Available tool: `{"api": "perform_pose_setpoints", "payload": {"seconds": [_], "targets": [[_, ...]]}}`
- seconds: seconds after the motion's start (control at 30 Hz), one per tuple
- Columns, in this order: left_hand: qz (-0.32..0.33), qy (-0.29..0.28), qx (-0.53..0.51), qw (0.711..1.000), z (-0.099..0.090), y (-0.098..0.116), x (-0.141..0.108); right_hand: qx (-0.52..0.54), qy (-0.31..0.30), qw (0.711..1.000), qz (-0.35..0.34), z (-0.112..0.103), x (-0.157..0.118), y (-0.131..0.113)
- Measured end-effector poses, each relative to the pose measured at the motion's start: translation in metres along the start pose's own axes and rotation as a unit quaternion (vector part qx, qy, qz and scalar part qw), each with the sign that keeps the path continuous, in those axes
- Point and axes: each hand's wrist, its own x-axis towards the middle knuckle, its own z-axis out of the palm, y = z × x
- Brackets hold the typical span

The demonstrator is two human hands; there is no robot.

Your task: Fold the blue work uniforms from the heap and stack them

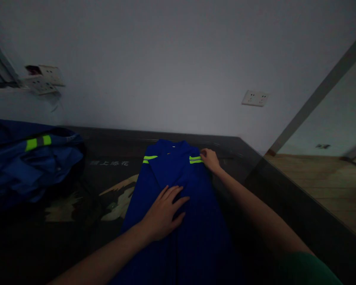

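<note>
Dark tabletop [249,170], blue garment [197,190] beneath spread left hand [163,211], shoulder edge at right hand [210,159], grip unclear

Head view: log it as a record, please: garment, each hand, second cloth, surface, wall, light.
garment: blue garment, laid out, collar end toward the wall, yellow-green bands at both sides
left hand: left hand flat on the garment's front, fingers spread
right hand: right hand at its right edge beside a band; grip unclear
second cloth: crumpled blue cloth, at left
surface: dark table
wall: socket plate
light: dim
</note>
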Motion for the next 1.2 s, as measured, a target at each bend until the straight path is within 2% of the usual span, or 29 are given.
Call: {"api": "perform_pose_setpoints", "payload": {"seconds": [0.17,0.27,0.4,0.5,0.57,0.63,0.73,0.8,0.87,0.93,1.03,1.2], "targets": [[0.013,-0.013,0.015,1.0,-0.003,0.001,0.002,-0.092,-0.087,0.991,-0.051,-0.033,-0.101,0.02],[0.01,-0.035,0.024,0.999,-0.005,0.004,0.002,-0.103,-0.092,0.988,-0.07,-0.04,-0.142,0.018],[-0.03,-0.056,0.024,0.998,-0.009,0.012,-0.014,-0.09,-0.056,0.99,-0.09,-0.037,-0.159,0.003],[-0.078,-0.083,0.016,0.993,-0.019,0.018,-0.028,-0.071,-0.065,0.99,-0.107,-0.034,-0.155,-0.008],[-0.111,-0.094,0.01,0.989,-0.032,0.015,-0.022,-0.053,-0.071,0.99,-0.111,-0.032,-0.148,-0.014],[-0.128,-0.072,0.005,0.989,-0.046,0.004,0.004,-0.038,-0.076,0.991,-0.107,-0.032,-0.141,-0.019],[-0.104,-0.003,0.01,0.995,-0.057,-0.029,0.079,-0.023,-0.088,0.992,-0.085,-0.03,-0.132,-0.023],[-0.118,0.004,0.05,0.992,-0.053,-0.055,0.138,-0.012,-0.093,0.993,-0.072,-0.028,-0.129,-0.023],[-0.188,-0.021,0.104,0.976,-0.041,-0.077,0.19,-0.001,-0.087,0.994,-0.062,-0.024,-0.129,-0.022],[-0.241,-0.037,0.127,0.961,-0.025,-0.095,0.23,0.008,-0.064,0.996,-0.058,-0.019,-0.131,-0.021],[-0.298,-0.056,0.132,0.944,0.0,-0.116,0.268,0.014,-0.027,0.998,-0.057,-0.012,-0.133,-0.019],[-0.359,-0.09,0.128,0.92,0.024,-0.143,0.296,0.022,-0.019,0.998,-0.055,-0.006,-0.131,-0.018]]}}
